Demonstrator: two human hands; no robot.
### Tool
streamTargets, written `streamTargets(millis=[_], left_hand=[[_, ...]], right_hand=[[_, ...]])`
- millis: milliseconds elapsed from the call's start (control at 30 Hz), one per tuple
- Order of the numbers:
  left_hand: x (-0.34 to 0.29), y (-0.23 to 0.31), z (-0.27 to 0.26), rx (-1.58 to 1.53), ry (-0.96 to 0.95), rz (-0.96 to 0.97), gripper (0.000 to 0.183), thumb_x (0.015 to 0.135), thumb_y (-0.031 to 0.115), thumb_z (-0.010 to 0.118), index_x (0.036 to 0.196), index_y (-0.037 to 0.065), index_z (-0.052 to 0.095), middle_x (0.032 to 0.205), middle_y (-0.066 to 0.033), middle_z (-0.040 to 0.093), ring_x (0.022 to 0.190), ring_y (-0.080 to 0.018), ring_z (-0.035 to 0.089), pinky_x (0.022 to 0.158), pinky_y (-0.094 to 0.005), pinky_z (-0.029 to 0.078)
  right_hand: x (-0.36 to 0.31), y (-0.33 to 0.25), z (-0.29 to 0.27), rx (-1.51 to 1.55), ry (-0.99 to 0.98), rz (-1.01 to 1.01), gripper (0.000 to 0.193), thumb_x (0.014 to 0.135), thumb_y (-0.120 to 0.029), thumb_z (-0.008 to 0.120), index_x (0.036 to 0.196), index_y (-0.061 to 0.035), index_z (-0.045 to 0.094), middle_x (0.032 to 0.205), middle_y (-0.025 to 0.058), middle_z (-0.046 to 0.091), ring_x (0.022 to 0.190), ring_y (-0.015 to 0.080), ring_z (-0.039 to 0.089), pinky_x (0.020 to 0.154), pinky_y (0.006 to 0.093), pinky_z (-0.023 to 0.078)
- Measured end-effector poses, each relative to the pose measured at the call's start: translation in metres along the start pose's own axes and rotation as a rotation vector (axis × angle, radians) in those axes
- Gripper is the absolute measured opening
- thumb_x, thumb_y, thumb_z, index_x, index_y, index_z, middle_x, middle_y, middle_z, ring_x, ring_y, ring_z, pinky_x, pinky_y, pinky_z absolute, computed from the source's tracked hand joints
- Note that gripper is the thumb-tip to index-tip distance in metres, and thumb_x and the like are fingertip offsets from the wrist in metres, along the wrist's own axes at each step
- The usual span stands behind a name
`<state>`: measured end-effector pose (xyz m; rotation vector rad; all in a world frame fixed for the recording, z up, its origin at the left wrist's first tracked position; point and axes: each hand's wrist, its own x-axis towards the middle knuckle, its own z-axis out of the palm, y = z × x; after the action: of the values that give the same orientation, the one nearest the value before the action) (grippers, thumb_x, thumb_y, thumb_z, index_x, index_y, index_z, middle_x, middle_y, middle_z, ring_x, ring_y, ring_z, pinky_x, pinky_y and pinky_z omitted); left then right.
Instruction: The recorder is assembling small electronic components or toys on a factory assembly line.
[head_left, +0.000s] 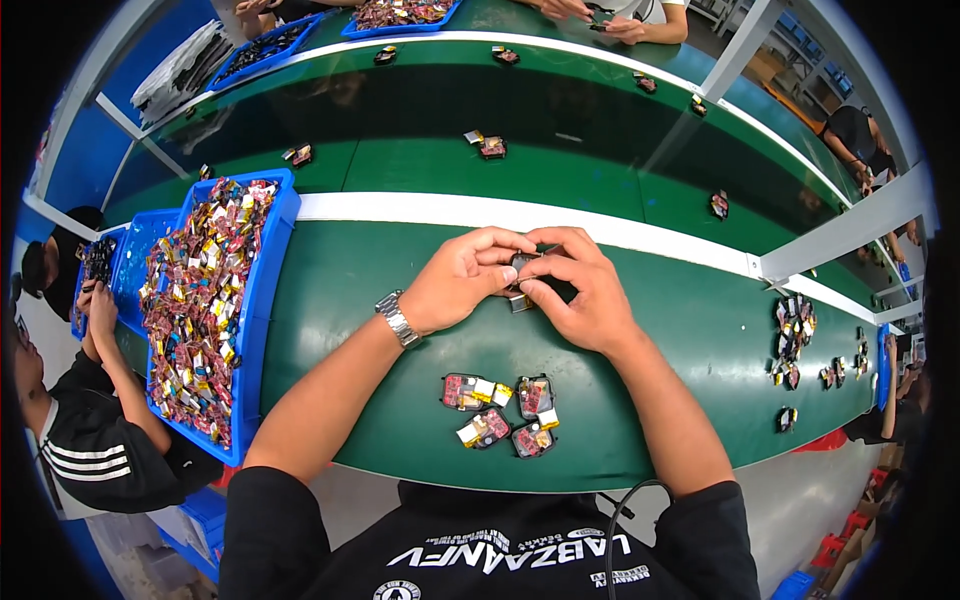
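Observation:
My left hand (458, 282) and my right hand (585, 295) meet over the green bench, fingers pinched around a small black plastic housing (521, 261). Below the housing, a small silver battery pack (520, 303) shows between the hands. Fingers cover most of the piece, so its inside is hidden. Nearer to me, between my forearms, lies a cluster of open black housings with red circuit boards (534, 396). Silver-and-yellow battery packs (483, 390) lie on or beside them. A metal-banded watch (397, 318) is on my left wrist.
To the left, a blue tray (255, 330) is heaped with circuit boards and batteries. Beyond a white rail (430, 208), a green conveyor belt (400, 165) carries scattered units. More assemblies (793, 330) lie at the right. A co-worker (90, 430) sits at left; others work across and at far right.

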<state>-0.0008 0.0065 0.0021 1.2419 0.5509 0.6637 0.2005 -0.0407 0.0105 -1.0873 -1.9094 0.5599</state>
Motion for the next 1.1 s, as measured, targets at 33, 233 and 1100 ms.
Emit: streamTargets(millis=[33,233,1100], left_hand=[[0.001,0.001,0.000,-0.004,-0.005,0.007,0.034,0.095,-0.001,0.053,0.129,0.000,0.050,0.120,-0.0107,0.062,0.109,-0.0160,0.061,0.092,-0.0314,0.053],[0.006,-0.002,-0.003,0.009,-0.009,0.007,0.036,0.095,-0.001,0.053,0.130,0.001,0.050,0.121,-0.0108,0.062,0.110,-0.0154,0.061,0.092,-0.0315,0.053],[0.004,-0.003,-0.003,-0.049,-0.012,-0.010,0.032,0.096,0.002,0.051,0.127,0.003,0.051,0.123,-0.0089,0.061,0.110,-0.0129,0.059,0.091,-0.0289,0.051]], right_hand=[[-0.001,-0.001,0.000,-0.038,0.025,-0.008,0.010,0.080,-0.005,0.070,0.090,-0.0065,0.070,0.115,0.0079,0.061,0.105,0.0272,0.057,0.086,0.0361,0.051],[-0.002,0.002,0.005,-0.060,0.094,0.009,0.012,0.079,-0.004,0.071,0.091,-0.0059,0.071,0.114,0.0080,0.062,0.105,0.0258,0.057,0.083,0.0341,0.053],[-0.001,-0.002,0.011,-0.036,0.161,0.021,0.017,0.077,-0.002,0.073,0.093,-0.0068,0.073,0.110,0.0077,0.063,0.101,0.0247,0.061,0.080,0.0338,0.052]])
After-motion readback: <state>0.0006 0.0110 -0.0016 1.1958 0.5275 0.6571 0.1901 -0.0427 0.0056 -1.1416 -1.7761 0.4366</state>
